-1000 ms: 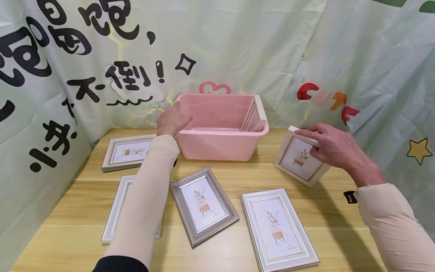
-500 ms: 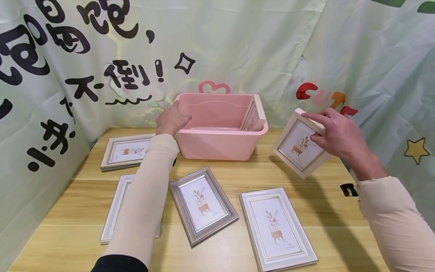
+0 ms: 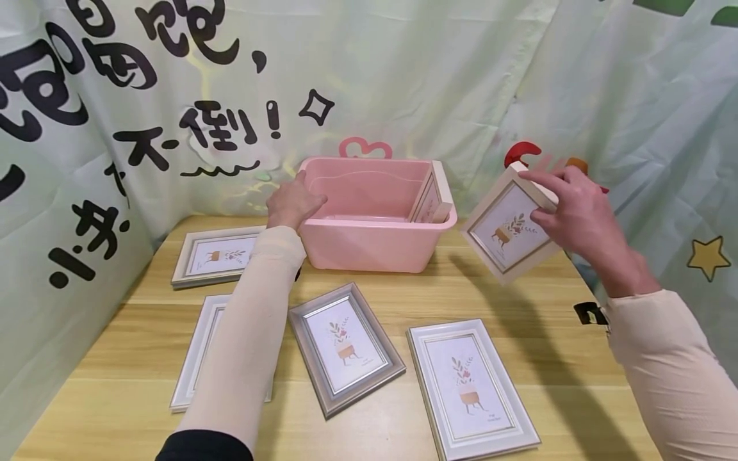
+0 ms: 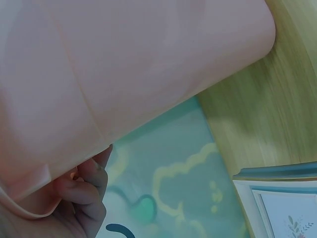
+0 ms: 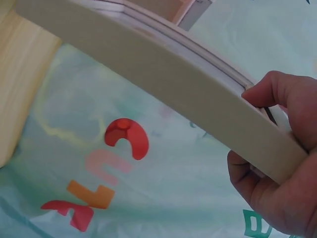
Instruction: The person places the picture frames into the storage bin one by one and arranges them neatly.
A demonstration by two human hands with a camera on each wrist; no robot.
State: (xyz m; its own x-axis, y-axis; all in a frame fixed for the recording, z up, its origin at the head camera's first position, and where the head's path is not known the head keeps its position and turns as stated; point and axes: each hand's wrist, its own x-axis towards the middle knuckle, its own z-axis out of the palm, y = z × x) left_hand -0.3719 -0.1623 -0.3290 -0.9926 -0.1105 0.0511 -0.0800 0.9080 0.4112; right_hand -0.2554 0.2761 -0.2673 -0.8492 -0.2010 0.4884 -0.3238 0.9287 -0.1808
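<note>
Cream picture frame [image 3: 508, 224], tilted above table [image 3: 115, 358], curtain [image 3: 432, 77] lettered "CUTE" [image 5: 96, 197], "不倒!" [image 3: 221, 128]

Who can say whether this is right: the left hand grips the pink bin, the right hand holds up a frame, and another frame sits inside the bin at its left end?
Not quite: in the head view, the other frame sits inside the pink bin at its right end. The rest is right.

A shadow [image 3: 544, 346] darkens the bright table [image 3: 357, 442], while wrist views look dimmer
</note>
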